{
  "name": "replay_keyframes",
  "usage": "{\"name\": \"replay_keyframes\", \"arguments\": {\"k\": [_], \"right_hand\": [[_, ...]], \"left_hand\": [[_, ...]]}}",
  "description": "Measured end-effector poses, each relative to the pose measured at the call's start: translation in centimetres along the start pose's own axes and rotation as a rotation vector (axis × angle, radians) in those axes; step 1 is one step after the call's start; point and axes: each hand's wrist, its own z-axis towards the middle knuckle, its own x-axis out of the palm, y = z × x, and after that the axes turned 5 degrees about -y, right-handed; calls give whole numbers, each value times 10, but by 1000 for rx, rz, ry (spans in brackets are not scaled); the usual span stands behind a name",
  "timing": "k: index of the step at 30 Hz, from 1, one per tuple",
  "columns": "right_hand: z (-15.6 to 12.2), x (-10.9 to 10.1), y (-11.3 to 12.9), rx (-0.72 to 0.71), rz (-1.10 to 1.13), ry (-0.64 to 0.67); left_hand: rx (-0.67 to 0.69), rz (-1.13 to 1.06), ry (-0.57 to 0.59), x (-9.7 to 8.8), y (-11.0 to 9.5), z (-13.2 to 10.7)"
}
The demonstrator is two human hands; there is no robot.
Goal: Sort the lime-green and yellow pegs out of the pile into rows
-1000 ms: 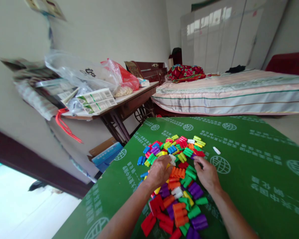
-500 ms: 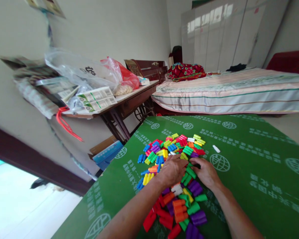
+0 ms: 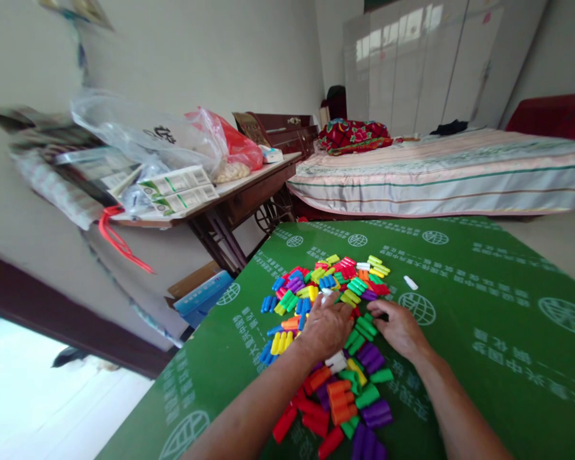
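Small bright plastic pieces, many of them tubes joined side by side, lie in a long heap on the green table [image 3: 460, 358]. My left hand [image 3: 326, 327] is over the middle of the heap, palm down, its fingers apart and the fingertips among the pieces. A white piece [image 3: 326, 295] shows right beside its index finger. To the right, my right hand [image 3: 398, 327] is at the heap's edge with thumb and fingers pinched together. Whatever lies in that pinch is hidden. Close to it are green joined tubes [image 3: 365, 327]. Nearer to me lie an orange piece [image 3: 341, 402] and a purple piece [image 3: 376, 414].
A lone white piece [image 3: 411, 282] lies right of the heap. On the left, a side table [image 3: 249, 185] carries boxes [image 3: 179, 188] and plastic bags [image 3: 239, 144]. Beyond the green table's far edge stands a bed [image 3: 441, 172]. A blue box [image 3: 204, 300] sits below at left.
The view has shifted slightly, so everything sits a little further left. My left hand's index finger has lifted apart from the others beside the white piece. My right hand stays at the heap's edge.
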Motion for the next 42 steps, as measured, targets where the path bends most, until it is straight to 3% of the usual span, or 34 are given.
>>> {"name": "replay_keyframes", "arguments": {"k": [7, 12, 16, 20, 24, 32, 37, 42], "right_hand": [[0, 3, -3, -44, 61, 41], [-2, 5, 6, -16, 101, 11], [-4, 7, 13, 1, 155, 10], [-6, 4, 13, 27, 211, -37], [-8, -2, 12, 67, 185, -67], [-12, -5, 18, 48, 188, 114], [-12, -10, 18, 92, 179, 207], [-10, -11, 18, 68, 152, 175]], "left_hand": [[-58, -24, -47, 2, -2, -1], [-34, -152, -148, -6, 10, -11], [-38, -210, -277, -14, 30, -32], [-84, -203, -332, -22, 52, -61], [-191, -162, -367, -24, 77, -94], [-529, -127, -378, -5, 130, -137], [-646, -77, -399, 7, 152, -136], [-718, 43, -322, 12, 170, -109]]}}
